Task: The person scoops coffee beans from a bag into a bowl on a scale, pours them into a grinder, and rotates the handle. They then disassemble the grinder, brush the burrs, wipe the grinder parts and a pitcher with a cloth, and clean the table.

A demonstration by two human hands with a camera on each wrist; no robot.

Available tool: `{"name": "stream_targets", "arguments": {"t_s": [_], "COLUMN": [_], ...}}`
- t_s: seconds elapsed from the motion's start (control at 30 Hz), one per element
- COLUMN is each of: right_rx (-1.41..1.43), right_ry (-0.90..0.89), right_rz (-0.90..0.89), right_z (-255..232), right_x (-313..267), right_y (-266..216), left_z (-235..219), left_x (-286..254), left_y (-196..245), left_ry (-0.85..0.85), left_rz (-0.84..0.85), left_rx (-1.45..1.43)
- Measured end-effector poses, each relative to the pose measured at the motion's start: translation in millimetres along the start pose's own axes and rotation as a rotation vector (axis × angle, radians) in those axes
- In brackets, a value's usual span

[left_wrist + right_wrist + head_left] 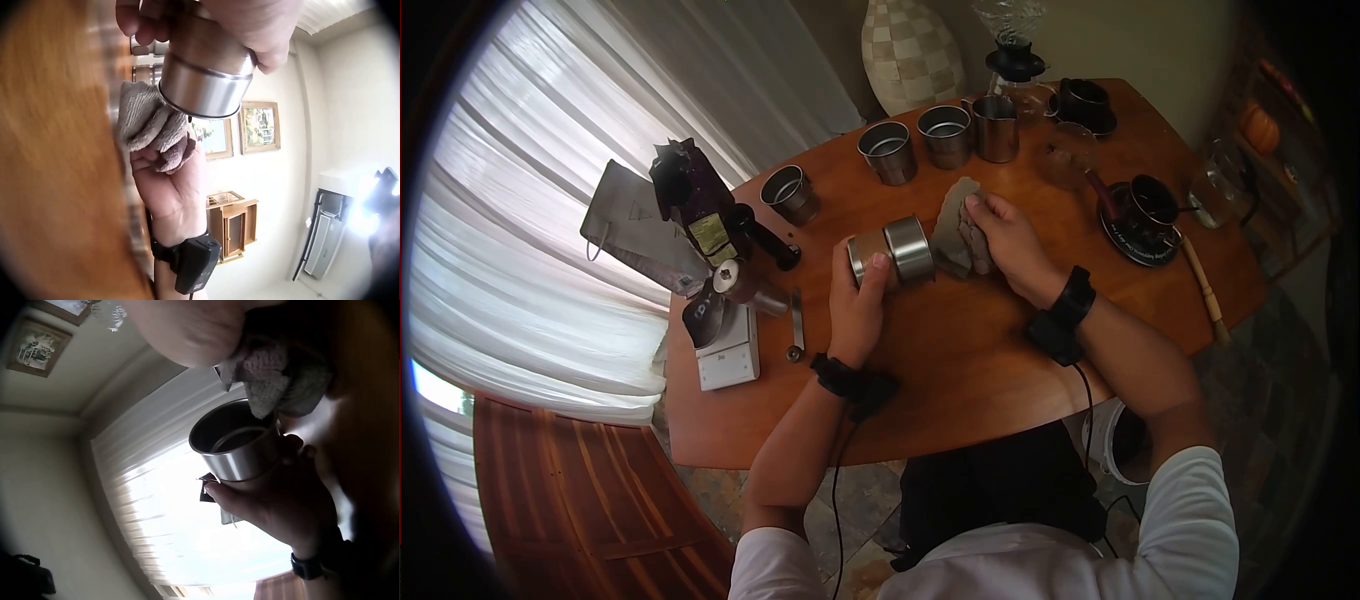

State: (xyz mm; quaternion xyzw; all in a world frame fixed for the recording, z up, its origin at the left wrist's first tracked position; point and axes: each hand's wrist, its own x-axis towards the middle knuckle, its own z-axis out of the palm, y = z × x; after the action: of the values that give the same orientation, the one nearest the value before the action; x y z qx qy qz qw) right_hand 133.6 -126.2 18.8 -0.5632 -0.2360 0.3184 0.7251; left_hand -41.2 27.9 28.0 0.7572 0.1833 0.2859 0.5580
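Observation:
A steel cup with a brown band (pixel 910 249) lies tilted on its side in the left hand (pixel 859 305), whose fingers and thumb grip the banded part above the table. Its mouth faces the right hand; in the right wrist view the cup's open end (pixel 240 464) shows a hollow inside. The right hand (pixel 1012 246) pinches a crumpled grey cloth (pixel 956 226) just beside the cup's rim. In the left wrist view the cloth (pixel 150 119) hangs folded over the right hand's fingers (pixel 145 156), close to the rim.
Steel cups (pixel 887 154) and a steel pitcher (pixel 996 130) stand along the table's far side. At left are a dark bag (pixel 690 190), a grinder (pixel 745 287) and a white scale (pixel 729 362). A black cup (pixel 1150 204) and a brush (pixel 1202 280) are at right.

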Motion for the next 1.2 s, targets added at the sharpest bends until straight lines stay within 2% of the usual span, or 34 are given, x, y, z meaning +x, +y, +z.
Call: {"name": "stream_targets", "arguments": {"t_s": [0.07,0.1,0.17,0.23,0.27,0.3,0.33,0.37,0.43,0.47,0.53,0.57,0.63,0.67,0.73,0.77,0.83,0.87,0.93,1.0,1.03,1.17,1.2], "right_rx": [0.126,0.125,-0.185,-0.695,-0.692,-0.856,-1.024,-1.024,-0.892,-0.893,-0.523,-0.525,-0.112,-0.112,-0.016,-0.017,-0.086,-0.087,-0.07,-0.053,-0.036,-0.025,-0.101], "right_ry": [0.241,0.24,0.07,-0.094,-0.093,-0.163,-0.234,-0.232,-0.132,-0.131,-0.313,-0.312,-0.37,-0.37,-0.288,-0.29,-0.161,-0.163,-0.304,-0.345,-0.381,-0.334,-0.302], "right_rz": [-0.394,-0.395,-0.707,-1.097,-1.095,-1.152,-1.202,-1.198,-1.051,-1.052,-0.313,-0.315,-0.193,-0.192,-0.03,-0.028,-0.013,-0.014,0.145,0.128,0.108,0.124,0.035], "right_z": [3,4,6,17,24,30,32,30,25,18,7,7,12,12,16,18,23,24,25,28,28,22,22], "right_x": [0,-6,-27,-38,-38,-38,-38,-36,-28,-25,-24,-23,-20,-20,-23,-25,-29,-30,-34,-29,-26,-22,-23], "right_y": [-10,-16,-32,-49,-46,-42,-38,-32,-28,-29,-34,-31,-21,-18,-20,-19,-17,-16,-15,1,7,12,11], "left_z": [0,-1,3,2,1,1,1,1,4,7,8,7,7,7,7,6,3,4,9,5,2,1,1], "left_x": [0,0,-2,-2,-1,0,-1,-2,-5,-10,-16,-18,-18,-17,-17,-16,-11,-10,-7,-7,-7,-7,-5], "left_y": [2,3,5,1,-7,-9,-9,-9,5,13,17,17,21,24,27,25,16,12,3,2,8,12,8], "left_ry": [-0.031,-0.063,-0.073,-0.084,-0.081,-0.079,-0.084,-0.098,-0.107,-0.164,-0.22,-0.239,-0.233,-0.233,-0.2,-0.197,-0.191,-0.188,-0.05,-0.011,-0.038,-0.096,-0.095], "left_rz": [-0.015,-0.033,-0.05,-0.068,0.013,0.094,0.091,0.096,0.108,0.122,0.137,0.147,0.222,0.221,0.263,0.261,0.292,0.293,0.251,0.22,0.216,0.164,0.166], "left_rx": [-0.014,-0.027,-0.036,-0.041,-0.035,-0.029,-0.028,-0.032,-0.037,-0.05,-0.067,-0.056,-0.016,-0.016,-0.056,-0.057,-0.025,-0.024,-0.274,-0.293,-0.212,-0.097,-0.097]}}
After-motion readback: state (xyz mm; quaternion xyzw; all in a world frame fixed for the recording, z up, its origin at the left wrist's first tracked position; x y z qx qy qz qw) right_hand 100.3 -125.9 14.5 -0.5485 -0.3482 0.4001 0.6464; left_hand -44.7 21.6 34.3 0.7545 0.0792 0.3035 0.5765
